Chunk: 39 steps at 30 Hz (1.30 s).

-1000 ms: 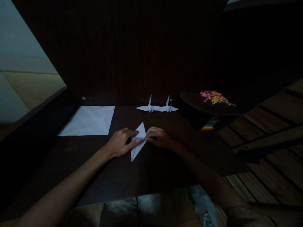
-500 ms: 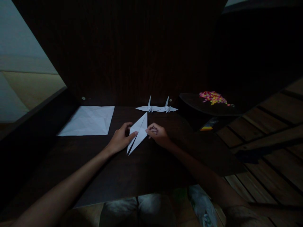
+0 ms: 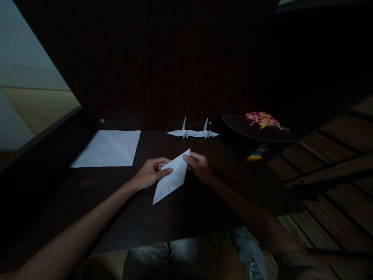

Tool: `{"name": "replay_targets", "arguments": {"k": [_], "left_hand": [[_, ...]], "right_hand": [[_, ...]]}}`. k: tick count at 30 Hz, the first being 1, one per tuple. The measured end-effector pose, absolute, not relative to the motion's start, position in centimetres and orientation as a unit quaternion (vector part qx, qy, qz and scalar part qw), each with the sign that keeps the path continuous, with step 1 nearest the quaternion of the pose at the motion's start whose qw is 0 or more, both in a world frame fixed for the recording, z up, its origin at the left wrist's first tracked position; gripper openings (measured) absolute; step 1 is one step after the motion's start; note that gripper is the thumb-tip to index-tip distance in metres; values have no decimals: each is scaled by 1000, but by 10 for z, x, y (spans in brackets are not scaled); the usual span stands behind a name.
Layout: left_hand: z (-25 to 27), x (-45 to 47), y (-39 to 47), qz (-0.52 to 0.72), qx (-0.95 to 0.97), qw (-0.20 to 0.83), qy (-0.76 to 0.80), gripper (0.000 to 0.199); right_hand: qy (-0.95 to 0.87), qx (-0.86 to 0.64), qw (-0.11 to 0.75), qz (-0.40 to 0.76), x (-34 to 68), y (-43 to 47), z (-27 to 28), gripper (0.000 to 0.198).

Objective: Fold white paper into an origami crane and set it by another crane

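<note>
Between my hands is a white folded paper (image 3: 173,177), a slanted kite shape with a crease or slit running toward its lower left point. My left hand (image 3: 151,172) grips its left edge, thumb on top and fingers underneath. At the upper right corner my right hand (image 3: 198,165) pinches the paper, its thumb on the face and its other fingers partly hidden behind. Beyond the hands, two white paper cranes (image 3: 184,133) stand side by side, wings touching. A creased white paper sheet (image 3: 107,149) lies flat to the left.
The dark wooden table (image 3: 122,217) has a raised side panel (image 3: 43,144) at left and a tall dark back panel (image 3: 145,70). On a dark curved shelf (image 3: 233,121) at right sits a pile of small colourful pieces (image 3: 264,119). A plastic bag (image 3: 250,252) is below the front edge.
The folded paper has turned over or rotated, and its tip now leans right. My right hand has shifted from its right side to the top corner; my left hand keeps hold.
</note>
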<state>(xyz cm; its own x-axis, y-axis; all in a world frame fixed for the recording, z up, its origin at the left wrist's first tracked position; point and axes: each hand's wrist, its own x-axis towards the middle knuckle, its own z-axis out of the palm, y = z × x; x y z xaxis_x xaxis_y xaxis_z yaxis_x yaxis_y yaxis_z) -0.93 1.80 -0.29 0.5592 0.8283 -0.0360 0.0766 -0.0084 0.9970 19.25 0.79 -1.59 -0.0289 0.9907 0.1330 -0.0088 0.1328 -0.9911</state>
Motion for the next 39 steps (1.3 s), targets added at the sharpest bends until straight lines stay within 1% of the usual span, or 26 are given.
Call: {"name": "replay_targets", "arguments": {"k": [3, 7, 9, 11, 13, 15, 17, 19, 21, 22, 25, 27, 30, 33, 34, 36, 39], "left_hand": [[-1, -7, 16, 297, 647, 609, 349, 32], [2, -6, 13, 278, 670, 593, 349, 29], [3, -6, 12, 260, 694, 573, 351, 29], [3, -7, 11, 258, 720, 530, 366, 29], [3, -8, 12, 285, 743, 461, 393, 29], [2, -11, 14, 343, 760, 363, 416, 28], [-1, -15, 16, 411, 775, 241, 415, 29], [-4, -20, 18, 449, 806, 107, 370, 34], [-7, -22, 17, 420, 846, 12, 329, 45], [-8, -22, 17, 400, 862, -19, 310, 51], [-10, -17, 12, 348, 893, -69, 276, 60], [-9, -12, 8, 321, 904, -69, 275, 60], [-6, -6, 3, 296, 912, -26, 283, 59], [-1, -4, 0, 315, 902, 33, 292, 66], [1, -4, 0, 330, 893, 55, 300, 65], [5, -3, -1, 362, 861, 116, 338, 58], [8, -2, 0, 371, 789, 273, 406, 51]], "right_hand": [[-560, -467, 518, 447, 191, 1, -11, 36], [-582, -464, 531, 404, 187, -7, -9, 37], [-593, -464, 531, 388, 185, -9, -10, 37], [-594, -464, 538, 376, 185, -9, -11, 36], [-583, -465, 559, 363, 185, -9, -11, 30], [-561, -470, 590, 342, 185, -8, -11, 24], [-552, -470, 602, 334, 185, -7, -10, 23], [-560, -457, 590, 360, 185, -6, -11, 23], [-570, -430, 572, 403, 185, -6, -12, 25], [-571, -418, 568, 420, 184, -7, -13, 27], [-571, -405, 565, 437, 182, -7, -14, 26], [-568, -416, 565, 430, 181, -8, -13, 25], [-560, -437, 566, 418, 181, -7, -9, 23], [-550, -454, 563, 418, 184, -4, -6, 25], [-546, -457, 561, 421, 185, -3, -5, 26], [-540, -460, 556, 433, 187, -1, -4, 27], [-543, -452, 541, 457, 187, 0, -7, 27]]}}
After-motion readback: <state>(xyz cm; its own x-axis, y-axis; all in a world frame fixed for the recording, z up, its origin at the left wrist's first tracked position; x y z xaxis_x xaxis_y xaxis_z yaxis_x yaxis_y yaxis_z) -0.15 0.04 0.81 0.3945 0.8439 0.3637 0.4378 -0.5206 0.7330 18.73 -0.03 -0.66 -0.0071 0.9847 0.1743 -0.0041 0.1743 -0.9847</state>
